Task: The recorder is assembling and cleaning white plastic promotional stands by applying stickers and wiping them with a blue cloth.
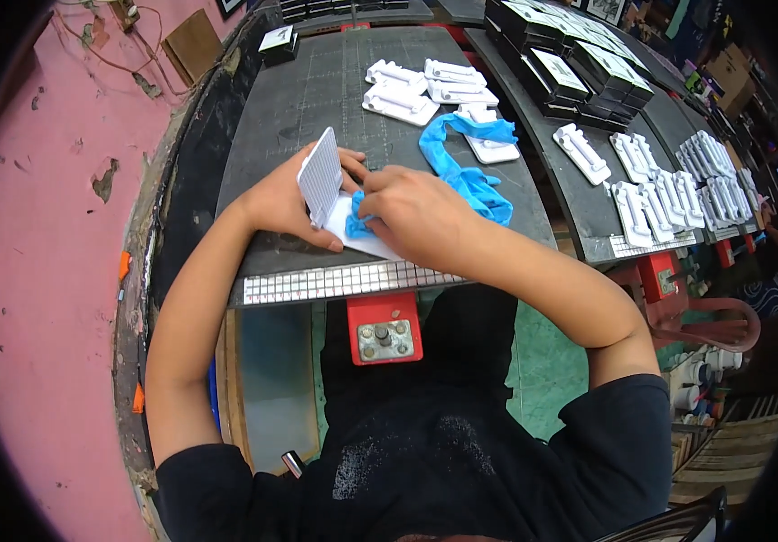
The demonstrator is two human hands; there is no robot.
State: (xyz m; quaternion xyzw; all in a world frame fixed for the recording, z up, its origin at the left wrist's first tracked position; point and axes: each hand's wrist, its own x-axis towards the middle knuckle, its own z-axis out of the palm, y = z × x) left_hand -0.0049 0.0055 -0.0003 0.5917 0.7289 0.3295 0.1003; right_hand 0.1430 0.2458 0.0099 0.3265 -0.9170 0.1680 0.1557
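My left hand (281,200) is closed round a white plastic piece whose ribbed panel (319,181) stands upright. Its flat white part (373,244) lies low, close to the table's near edge. With bent fingers, my right hand (416,212) pinches a small bunched blue cloth (356,219) against that flat part. A longer strip of blue cloth (452,172) lies crumpled just beyond my right wrist. Past it are several white plastic pieces (398,101) with raised bars; the blue strip partly covers one of them (495,151).
A measuring strip (317,285) runs along the dark table's (271,117) front edge, above a red bracket (384,330). Stacked black-and-white boxes (579,72) and more white pieces (646,203) occupy the tables at right. A pink wall (46,271) rises at left.
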